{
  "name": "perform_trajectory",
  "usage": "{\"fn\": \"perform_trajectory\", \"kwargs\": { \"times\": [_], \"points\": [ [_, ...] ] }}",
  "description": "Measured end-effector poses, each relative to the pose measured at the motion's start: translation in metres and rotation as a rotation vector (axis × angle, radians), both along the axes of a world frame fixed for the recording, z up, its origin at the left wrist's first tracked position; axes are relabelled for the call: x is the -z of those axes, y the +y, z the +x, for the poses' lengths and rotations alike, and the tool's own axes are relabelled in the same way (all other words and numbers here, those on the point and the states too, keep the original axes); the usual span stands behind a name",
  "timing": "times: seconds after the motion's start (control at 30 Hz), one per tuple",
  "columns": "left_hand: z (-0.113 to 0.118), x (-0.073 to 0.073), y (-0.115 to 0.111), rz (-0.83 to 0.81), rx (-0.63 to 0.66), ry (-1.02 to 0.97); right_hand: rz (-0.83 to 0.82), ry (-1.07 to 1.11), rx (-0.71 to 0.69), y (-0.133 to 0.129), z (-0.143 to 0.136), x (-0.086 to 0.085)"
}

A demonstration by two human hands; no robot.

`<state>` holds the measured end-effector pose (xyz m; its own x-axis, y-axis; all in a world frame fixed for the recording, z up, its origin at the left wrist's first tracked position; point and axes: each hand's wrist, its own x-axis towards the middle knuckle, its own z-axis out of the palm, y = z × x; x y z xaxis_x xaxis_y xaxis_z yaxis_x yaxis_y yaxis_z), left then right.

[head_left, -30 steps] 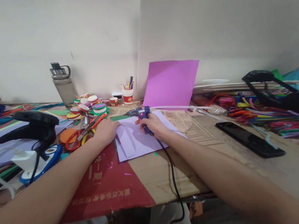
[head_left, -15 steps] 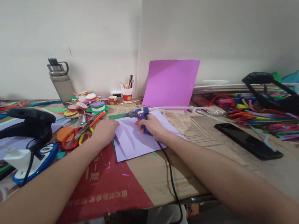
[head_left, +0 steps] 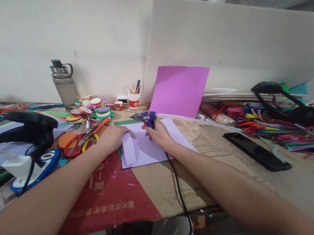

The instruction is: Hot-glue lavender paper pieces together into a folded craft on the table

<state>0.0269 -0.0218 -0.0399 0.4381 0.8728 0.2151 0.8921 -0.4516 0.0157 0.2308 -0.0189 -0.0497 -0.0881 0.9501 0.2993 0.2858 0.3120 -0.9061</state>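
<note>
A sheet of lilac paper (head_left: 149,149) lies on the cardboard in front of me, with a narrow folded strip (head_left: 130,150) along its left side. My left hand (head_left: 113,137) rests at the sheet's upper left edge, its fingers closed on the paper by the strip; some fingertips are hidden. My right hand (head_left: 159,134) grips a blue hot glue gun (head_left: 148,119) over the sheet, nozzle pointing left. A small red light shows on the gun. Its black cord (head_left: 180,191) runs down over the table's front edge.
Orange and yellow scissors (head_left: 86,138) lie left of my left hand. A power strip (head_left: 41,171) with a white plug is farther left. A phone (head_left: 255,150), coloured pipe cleaners (head_left: 264,122), a paper cup of pens (head_left: 134,100) and a bottle (head_left: 64,87) stand or lie around.
The folded strip on the lilac paper, partly raised before, now lies flatter. My left fingers have shifted slightly right on it. The glue gun has risen a little from the sheet.
</note>
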Motion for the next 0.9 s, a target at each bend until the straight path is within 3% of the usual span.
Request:
{"fn": "perform_trajectory", "kwargs": {
  "times": [0.2,0.63,0.9],
  "points": [
    [0.001,0.002,-0.001,0.036,0.009,-0.02,-0.1,0.127,-0.031,0.013,0.0,0.014],
    [0.002,0.006,0.006,0.027,0.002,0.122,-0.157,0.263,-0.028,0.018,0.002,0.012],
    [0.003,0.007,0.005,0.088,0.007,0.077,-0.179,0.268,-0.034,0.015,0.003,0.007]
  ]
}}
